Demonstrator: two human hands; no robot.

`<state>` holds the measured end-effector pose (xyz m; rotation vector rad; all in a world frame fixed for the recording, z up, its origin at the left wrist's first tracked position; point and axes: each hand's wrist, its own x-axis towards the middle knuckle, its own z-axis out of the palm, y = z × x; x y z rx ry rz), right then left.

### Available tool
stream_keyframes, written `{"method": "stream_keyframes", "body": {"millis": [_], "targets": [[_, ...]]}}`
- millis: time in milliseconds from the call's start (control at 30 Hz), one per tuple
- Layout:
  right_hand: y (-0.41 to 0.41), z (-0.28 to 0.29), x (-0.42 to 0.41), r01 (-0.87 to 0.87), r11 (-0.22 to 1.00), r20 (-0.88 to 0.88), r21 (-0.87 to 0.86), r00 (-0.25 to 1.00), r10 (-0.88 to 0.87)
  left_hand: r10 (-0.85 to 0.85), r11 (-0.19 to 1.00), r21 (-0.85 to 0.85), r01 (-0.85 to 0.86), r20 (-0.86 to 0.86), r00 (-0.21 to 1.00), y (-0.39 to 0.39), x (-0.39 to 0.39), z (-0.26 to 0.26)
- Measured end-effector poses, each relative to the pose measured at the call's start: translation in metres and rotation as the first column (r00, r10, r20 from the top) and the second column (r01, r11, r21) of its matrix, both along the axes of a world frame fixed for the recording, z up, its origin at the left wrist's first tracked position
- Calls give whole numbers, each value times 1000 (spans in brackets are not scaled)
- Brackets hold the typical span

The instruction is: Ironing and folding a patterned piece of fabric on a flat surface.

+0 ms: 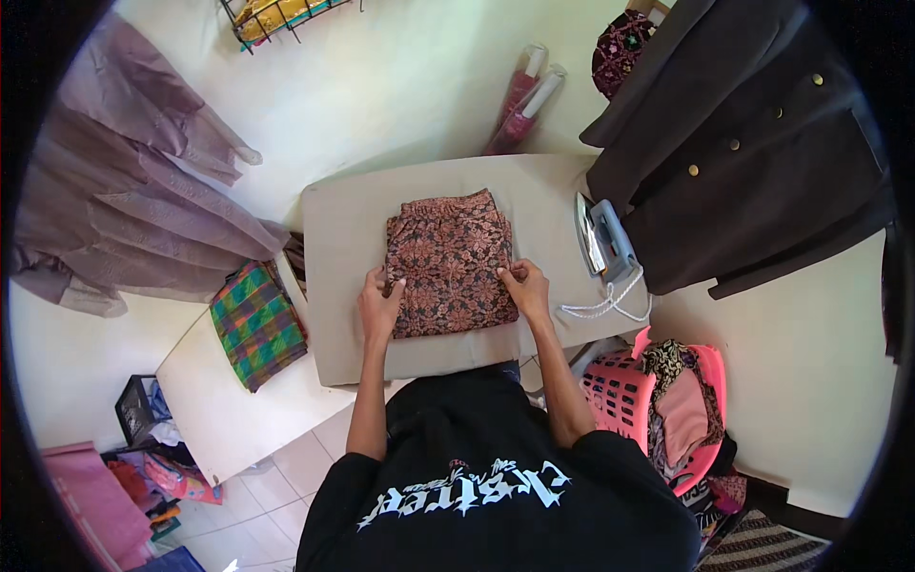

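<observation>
A folded patterned garment (452, 264), brownish pink and black with a gathered elastic waistband at its far end, lies flat on the ironing board (343, 250). My left hand (379, 304) grips its left edge, thumb on top and fingers curled at the side. On the opposite edge my right hand (527, 287) holds it in the same way, a little farther up. The fingertips beneath the cloth are hidden. Right of the garment, a blue-grey iron (607, 239) rests on the board with its white cord (607, 307) looped beside it.
A folded green plaid cloth (259, 325) lies on a white table (207, 400) to the left. A pink laundry basket (618, 397) full of clothes stands at the right. A dark jacket (758, 164) hangs over the board's right end; a mauve dress (143, 186) hangs at left.
</observation>
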<state>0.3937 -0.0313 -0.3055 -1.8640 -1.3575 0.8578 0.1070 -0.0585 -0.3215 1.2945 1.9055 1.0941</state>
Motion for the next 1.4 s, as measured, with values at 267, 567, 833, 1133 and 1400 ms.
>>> {"method": "stream_keyframes", "body": {"millis": [267, 567, 833, 1133, 1400], "targets": [[0, 2, 17, -81, 990, -130, -115, 989, 66, -67, 995, -69, 70, 48, 997, -6, -6, 15], [-16, 6, 32, -270, 884, -20, -381, 958, 284, -205, 889, -451, 85, -226, 952, -11, -8, 32], [1, 40, -16, -275, 940, 448, 201, 879, 161, -114, 981, 99, 164, -388, 915, 20, 14, 53], [31, 23, -10, -427, 886, 594, 181, 765, 248, -330, 915, -25, 403, -622, 710, 50, 32, 37], [70, 63, 131, 95, 991, 753, 89, 645, -130, -393, 827, 0, 562, -714, 579, 47, 48, 12]]}}
